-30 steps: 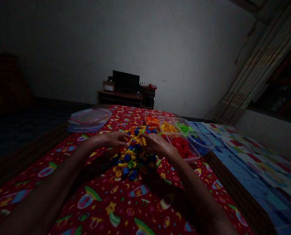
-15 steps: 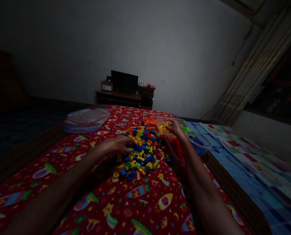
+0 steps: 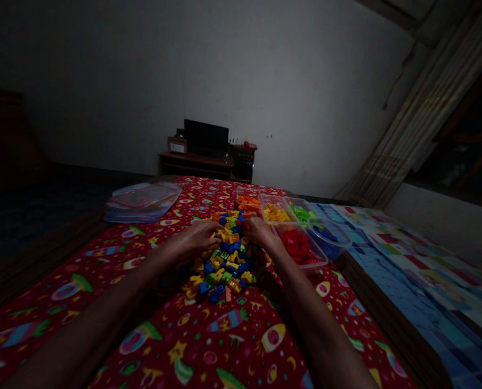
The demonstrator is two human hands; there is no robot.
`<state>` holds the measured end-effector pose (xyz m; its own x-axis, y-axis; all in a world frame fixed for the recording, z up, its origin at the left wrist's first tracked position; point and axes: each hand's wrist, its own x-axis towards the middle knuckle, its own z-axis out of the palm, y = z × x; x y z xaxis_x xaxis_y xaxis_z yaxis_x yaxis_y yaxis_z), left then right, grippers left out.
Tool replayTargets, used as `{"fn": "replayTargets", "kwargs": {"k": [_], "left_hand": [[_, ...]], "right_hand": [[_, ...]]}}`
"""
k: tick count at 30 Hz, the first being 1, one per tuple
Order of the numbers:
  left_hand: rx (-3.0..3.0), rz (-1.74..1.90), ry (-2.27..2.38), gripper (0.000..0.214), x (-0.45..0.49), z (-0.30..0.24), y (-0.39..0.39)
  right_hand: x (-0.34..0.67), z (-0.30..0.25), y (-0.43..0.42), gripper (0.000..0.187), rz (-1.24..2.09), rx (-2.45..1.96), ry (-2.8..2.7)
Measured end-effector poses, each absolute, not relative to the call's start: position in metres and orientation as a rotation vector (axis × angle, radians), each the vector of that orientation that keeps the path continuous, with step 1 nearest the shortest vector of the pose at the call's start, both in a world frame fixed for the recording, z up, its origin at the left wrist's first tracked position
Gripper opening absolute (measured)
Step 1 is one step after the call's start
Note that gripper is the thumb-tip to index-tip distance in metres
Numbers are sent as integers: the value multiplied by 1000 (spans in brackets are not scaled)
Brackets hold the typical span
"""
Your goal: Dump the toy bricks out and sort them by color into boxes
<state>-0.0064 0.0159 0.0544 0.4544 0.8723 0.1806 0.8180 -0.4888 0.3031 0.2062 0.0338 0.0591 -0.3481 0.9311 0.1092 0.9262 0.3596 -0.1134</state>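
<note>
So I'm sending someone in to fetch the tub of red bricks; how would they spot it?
Find the red patterned cloth and the loose pile of bricks on it. Right of the pile stand clear tubs; the tub of red bricks is the nearest one, beside the right hand. Its neighbours hold yellow, green and blue.

A pile of little toy bricks lies loose on the red bed cover. They are blue, yellow, orange, green and red. The pile sits just left of the tub of red bricks.

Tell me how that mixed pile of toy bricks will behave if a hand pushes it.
The brick pile is loose, so it would probably scatter rather than slide whole. The pieces look small, hard plastic: likely light and stiff. The patterned cloth beneath may bunch and slow them.
</note>
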Motion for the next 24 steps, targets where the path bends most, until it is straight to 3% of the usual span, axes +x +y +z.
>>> {"fn": "replayTargets", "kwargs": {"k": [19, 24], "left_hand": [[2528, 520, 1450, 37, -4, 39, 15], [2525, 425, 1425, 39, 1, 47, 8]], "right_hand": [[239, 79, 41, 21, 307, -1426, -2090], [277, 94, 35, 22, 33, -1713, -1985]]}}
